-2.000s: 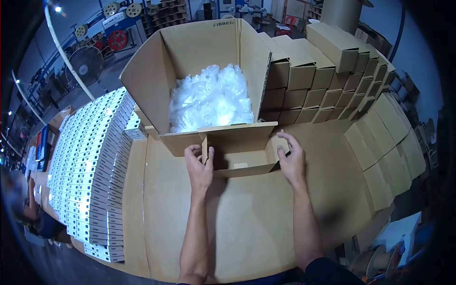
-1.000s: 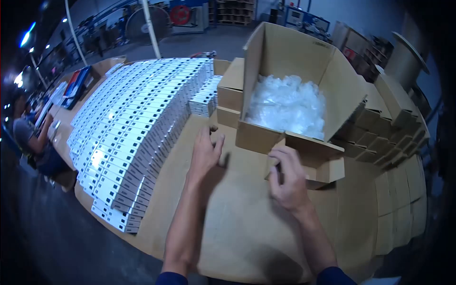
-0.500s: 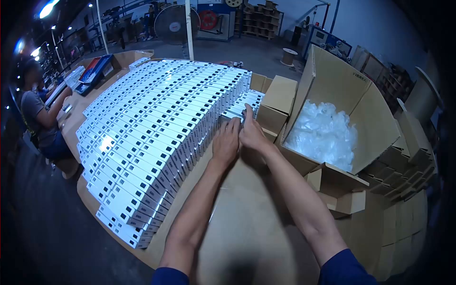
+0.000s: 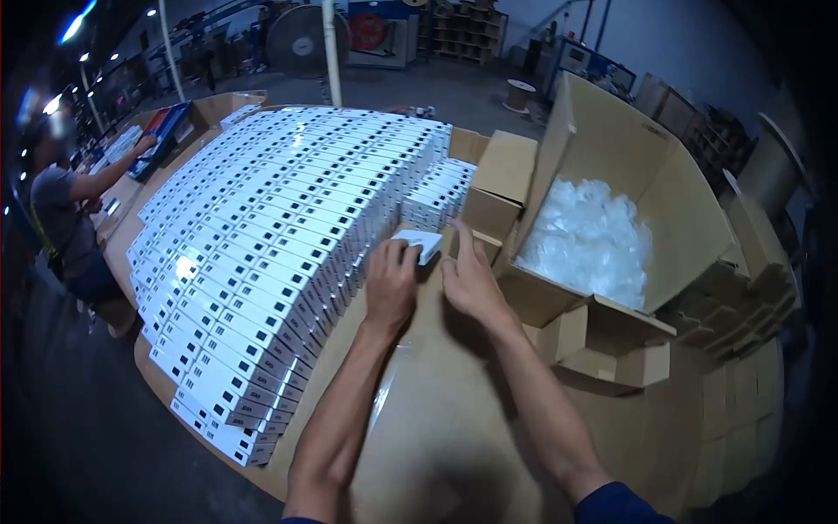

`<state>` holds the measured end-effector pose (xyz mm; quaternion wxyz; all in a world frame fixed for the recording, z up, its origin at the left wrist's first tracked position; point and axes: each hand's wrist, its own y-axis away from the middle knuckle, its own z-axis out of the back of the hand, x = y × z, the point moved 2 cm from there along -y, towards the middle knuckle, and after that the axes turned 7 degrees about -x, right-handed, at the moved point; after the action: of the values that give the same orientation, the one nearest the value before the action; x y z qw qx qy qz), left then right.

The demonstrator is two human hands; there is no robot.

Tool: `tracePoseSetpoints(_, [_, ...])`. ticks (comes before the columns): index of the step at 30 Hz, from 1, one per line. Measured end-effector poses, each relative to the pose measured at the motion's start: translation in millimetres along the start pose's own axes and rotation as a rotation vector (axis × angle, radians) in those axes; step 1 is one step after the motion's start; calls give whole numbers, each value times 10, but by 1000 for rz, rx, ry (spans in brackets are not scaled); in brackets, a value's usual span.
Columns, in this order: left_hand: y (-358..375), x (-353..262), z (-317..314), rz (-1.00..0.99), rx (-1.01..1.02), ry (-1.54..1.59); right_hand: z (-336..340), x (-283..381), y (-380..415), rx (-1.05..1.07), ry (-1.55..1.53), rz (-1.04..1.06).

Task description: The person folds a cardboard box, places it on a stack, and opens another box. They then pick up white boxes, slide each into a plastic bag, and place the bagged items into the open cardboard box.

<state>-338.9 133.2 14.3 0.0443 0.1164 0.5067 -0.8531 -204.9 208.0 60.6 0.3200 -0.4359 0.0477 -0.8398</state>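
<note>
A small white box [image 4: 422, 242] is pinched in the fingers of my left hand [image 4: 390, 286], tilted a little above the table. Just to its right is my right hand [image 4: 474, 278], its index finger stretched out and its thumb apart, with nothing visible in it. Beyond both hands stands a short stack of white boxes [image 4: 438, 186]. To the left, a large, many-layered block of similar white boxes [image 4: 271, 227] with small dark squares on them covers much of the table.
At right, a big open carton [image 4: 628, 118] holds crumpled clear plastic bags [image 4: 589, 240]. A closed brown box [image 4: 506, 166] and an open small carton [image 4: 650, 367] adjoin it. Far left, a co-worker [image 4: 74, 205] reaches to a blue tray [image 4: 161, 144] on the brown tabletop [image 4: 436, 419].
My hands have drawn back from the short stack and moved apart. The white box now shows in my left hand. The co-worker's arm has extended toward the blue tray.
</note>
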Motion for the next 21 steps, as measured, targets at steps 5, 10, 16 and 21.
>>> tracePoseSetpoints(5, [82, -675, 705, -80, -106, 222, 531, 369, 649, 253, -713, -428])
tracePoseSetpoints(10, [-85, -1435, 970, -208, 29, 494, 1134, 287, 966, 51, -817, -116])
tracePoseSetpoints(16, [-774, -1973, 448, -139, 162, 776, 2430, 85, 1126, -352, -192, 39])
tracePoseSetpoints(21, [-1517, -2320, -632, -470, 487, 725, 3153, 73, 1062, -562, 145, 74])
